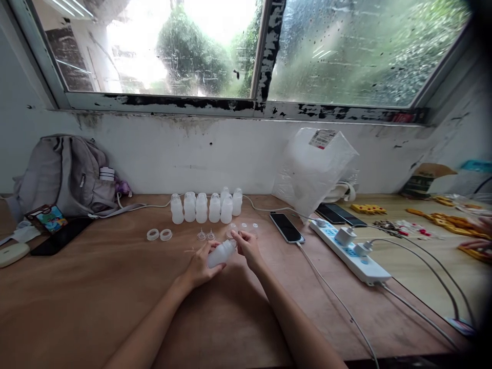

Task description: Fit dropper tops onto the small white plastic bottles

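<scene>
A translucent white baby bottle [222,254] lies tilted in my left hand [202,264], whose fingers are wrapped round its body. My right hand [248,248] is closed in a pinch at the bottle's neck; what sits between its fingertips is too small to tell. Just behind my hands are two clear teats [206,234] and several small clear discs [244,226], partly hidden by my right hand. Two white screw rings [159,234] lie to the left. Farther back, several similar bottles [201,207] stand upright in a group near the wall.
A phone [287,228] on a cable and a white power strip [348,251] lie to the right. A clear plastic bag [311,169] leans on the wall. At left are a grey backpack [69,169] and a black phone [61,237]. Another person's hand [480,241] shows at far right.
</scene>
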A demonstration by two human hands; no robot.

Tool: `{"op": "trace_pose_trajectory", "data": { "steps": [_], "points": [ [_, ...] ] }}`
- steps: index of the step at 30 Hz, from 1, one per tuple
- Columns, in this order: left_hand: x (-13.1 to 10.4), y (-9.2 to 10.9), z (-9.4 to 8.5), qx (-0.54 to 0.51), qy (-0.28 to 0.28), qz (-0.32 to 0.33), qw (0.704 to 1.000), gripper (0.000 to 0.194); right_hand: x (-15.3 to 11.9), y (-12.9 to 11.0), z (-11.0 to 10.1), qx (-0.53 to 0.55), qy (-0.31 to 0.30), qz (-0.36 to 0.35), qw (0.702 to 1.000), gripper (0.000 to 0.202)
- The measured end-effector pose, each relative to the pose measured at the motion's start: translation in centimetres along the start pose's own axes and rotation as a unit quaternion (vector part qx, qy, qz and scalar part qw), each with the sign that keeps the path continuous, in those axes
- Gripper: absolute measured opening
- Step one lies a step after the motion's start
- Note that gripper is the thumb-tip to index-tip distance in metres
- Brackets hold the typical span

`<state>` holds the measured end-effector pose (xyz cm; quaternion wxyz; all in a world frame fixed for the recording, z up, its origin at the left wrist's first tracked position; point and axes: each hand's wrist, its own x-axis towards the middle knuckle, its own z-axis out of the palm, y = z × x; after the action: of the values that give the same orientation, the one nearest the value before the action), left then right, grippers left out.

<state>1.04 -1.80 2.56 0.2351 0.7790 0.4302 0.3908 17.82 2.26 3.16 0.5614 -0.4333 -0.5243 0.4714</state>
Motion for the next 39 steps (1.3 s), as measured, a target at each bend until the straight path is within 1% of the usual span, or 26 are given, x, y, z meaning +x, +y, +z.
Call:
{"op": "trace_pose_trajectory", "data": {
  "steps": [2,4,7,9,12,17,19,22,23,25,27,28,30,31,32,33,34,36,37,39],
  "points": [
    [0.0,0.0,0.0,-0.002,0.003,0.0,1.0,0.045,0.0,-0.1,-0.2,-0.016,0.005,0.006,1.0,0.048],
    [0.1,0.0,0.0,-0.009,0.007,-0.001,1.0,0.045,0.1,-0.2,-0.3,-0.007,0.008,0.015,1.0,0.043],
    [0.1,0.2,-0.2,-0.027,0.009,-0.012,1.0,0.044,0.1,-0.2,-0.4,0.031,-0.022,0.014,0.999,0.03],
    [0.1,0.3,-0.4,-0.043,0.007,-0.02,0.999,0.045,0.0,-0.1,-0.5,0.052,-0.044,0.006,0.998,0.024],
    [0.2,0.5,-0.7,-0.062,0.009,-0.031,0.998,0.046,0.0,-0.1,-0.5,0.089,-0.053,0.004,0.995,0.02],
    [0.3,0.4,-0.7,-0.072,0.023,-0.042,0.996,0.045,0.0,-0.1,-0.7,0.134,-0.082,0.027,0.987,0.018],
    [0.2,0.4,-0.5,-0.038,0.038,-0.028,0.998,0.045,0.1,0.3,-0.6,0.134,-0.067,0.029,0.988,0.016],
    [0.1,0.4,0.0,0.011,0.071,-0.016,0.997,0.045,0.1,0.9,-0.2,0.146,-0.02,0.029,0.989,0.015],
    [0.1,0.4,0.2,0.001,0.077,-0.023,0.997,0.045,0.1,1.0,0.0,0.157,-0.01,0.03,0.987,0.015],
    [0.2,0.4,0.4,-0.068,0.07,-0.058,0.993,0.045,-0.1,0.8,0.3,0.182,-0.017,0.034,0.983,0.014],
    [0.3,0.6,0.6,-0.185,0.038,-0.111,0.976,0.045,-0.4,0.2,0.5,0.207,-0.063,0.045,0.975,0.015],
    [0.3,0.7,0.6,-0.249,0.017,-0.14,0.958,0.045,-0.6,-0.2,0.6,0.217,-0.096,0.055,0.97,0.02],
    [0.4,1.0,0.5,-0.365,-0.027,-0.188,0.911,0.046,-0.9,-0.8,0.8,0.231,-0.152,0.073,0.958,0.029],
    [0.4,1.1,0.4,-0.403,-0.045,-0.202,0.891,0.047,-1.0,-0.9,0.9,0.233,-0.166,0.079,0.955,0.031],
    [0.4,1.1,0.4,-0.419,-0.054,-0.21,0.882,0.048,-1.1,-1.0,0.9,0.23,-0.169,0.084,0.955,0.03],
    [0.4,1.1,0.5,-0.412,-0.052,-0.214,0.884,0.051,-1.2,-0.9,1.0,0.222,-0.161,0.085,0.958,0.029],
    [0.4,0.9,0.6,-0.384,-0.038,-0.211,0.898,0.053,-1.2,-0.8,1.1,0.211,-0.146,0.085,0.963,0.027],
    [0.4,0.5,0.9,-0.302,0.014,-0.191,0.934,0.056,-1.3,-0.5,1.3,0.186,-0.116,0.08,0.972,0.025],
    [0.5,0.4,1.1,-0.265,0.044,-0.18,0.946,0.056,-1.3,-0.4,1.5,0.177,-0.102,0.074,0.976,0.025],
    [0.4,0.4,1.3,-0.238,0.082,-0.17,0.953,0.054,-1.3,-0.4,1.7,0.171,-0.085,0.061,0.98,0.025]
  ]
}}
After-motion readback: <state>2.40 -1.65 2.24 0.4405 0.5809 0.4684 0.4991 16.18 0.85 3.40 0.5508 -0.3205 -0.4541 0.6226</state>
